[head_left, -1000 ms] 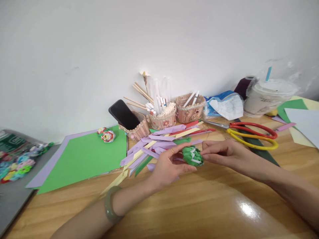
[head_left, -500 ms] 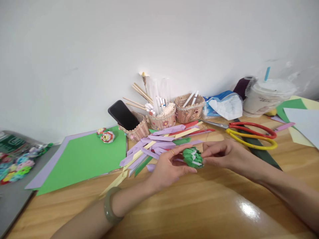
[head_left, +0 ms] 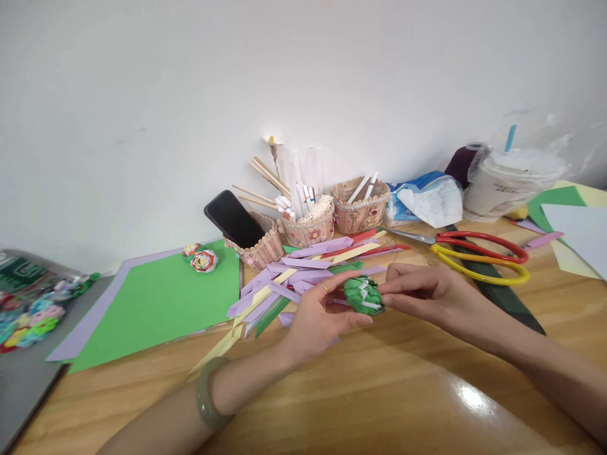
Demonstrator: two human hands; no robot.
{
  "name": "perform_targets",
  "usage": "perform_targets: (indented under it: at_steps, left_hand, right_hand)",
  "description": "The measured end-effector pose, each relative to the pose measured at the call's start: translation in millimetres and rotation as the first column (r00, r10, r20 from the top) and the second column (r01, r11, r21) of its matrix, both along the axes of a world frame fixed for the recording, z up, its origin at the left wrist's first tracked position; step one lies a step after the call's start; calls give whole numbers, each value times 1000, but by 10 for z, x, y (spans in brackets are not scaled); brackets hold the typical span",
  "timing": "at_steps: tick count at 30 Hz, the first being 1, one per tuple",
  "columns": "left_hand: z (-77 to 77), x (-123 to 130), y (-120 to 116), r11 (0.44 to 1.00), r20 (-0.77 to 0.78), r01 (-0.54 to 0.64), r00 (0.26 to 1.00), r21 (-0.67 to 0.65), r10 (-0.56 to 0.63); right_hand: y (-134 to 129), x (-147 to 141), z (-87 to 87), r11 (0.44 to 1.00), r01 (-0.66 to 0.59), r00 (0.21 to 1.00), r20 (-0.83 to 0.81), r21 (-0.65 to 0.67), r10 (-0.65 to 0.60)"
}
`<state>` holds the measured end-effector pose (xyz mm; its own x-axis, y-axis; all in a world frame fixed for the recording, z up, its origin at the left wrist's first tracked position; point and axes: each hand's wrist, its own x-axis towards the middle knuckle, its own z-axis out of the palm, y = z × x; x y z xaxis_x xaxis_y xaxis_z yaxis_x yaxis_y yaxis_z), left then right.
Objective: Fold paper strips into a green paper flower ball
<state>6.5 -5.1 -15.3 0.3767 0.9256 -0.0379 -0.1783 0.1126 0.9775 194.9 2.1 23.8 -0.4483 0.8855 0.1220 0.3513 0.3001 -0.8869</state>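
A green and white folded-paper ball is held up between my two hands, above the table's middle. My left hand grips it from the left, thumb below and fingers above. My right hand pinches its right edge with thumb and forefinger; any small piece between those fingertips is hidden. Behind the left hand lies a heap of folded paper strips in purple, yellow, green and red. Scissors with red and yellow handles rest just beyond my right hand.
Green paper lies at left with two small paper balls on it. Along the wall stand craft-stick baskets, one holding a phone. A plastic cup and paper sheets are at right. A dark green strip lies under the scissors.
The paper ball has shifted slightly left and turned a little in my fingers. My right hand has moved slightly left with it; my left hand keeps nearly the same hold.
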Motion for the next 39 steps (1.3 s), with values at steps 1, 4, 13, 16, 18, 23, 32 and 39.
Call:
perform_targets:
  at_steps: [1,4,13,16,18,23,32,39]
  left_hand:
    - [-1,1,2,1000,-3,-11,1000,1,11]
    - [-8,6,4,1000,-12,-19,1000,15,20]
    - [-36,-6,-18,997,-66,-6,998,78,11]
    - [-40,-6,-23,996,-62,7,998,89,-1]
    - [-37,-6,-26,995,-67,11,998,97,-4]
    - [-14,-11,-31,992,-103,18,995,124,-5]
    - [-11,5,-32,994,-106,13,994,109,-2]
    - [-24,8,7,1000,-7,25,1000,-5,-25]
  right_hand:
    - [1,4,15,1000,-15,1000,8,18,15]
    - [-1,8,29,998,-29,999,34,51,27]
    - [-1,37,-52,1000,-11,1000,20,-11,11]
    - [-2,21,-34,999,2,1000,20,-45,-2]
    - [2,3,-21,997,18,1000,16,-72,-17]
    - [5,-39,-6,994,41,999,18,-98,-39]
    - [-1,-84,-79,995,96,990,102,-14,-94]
    - [-4,-86,-74,992,84,988,119,93,-95]
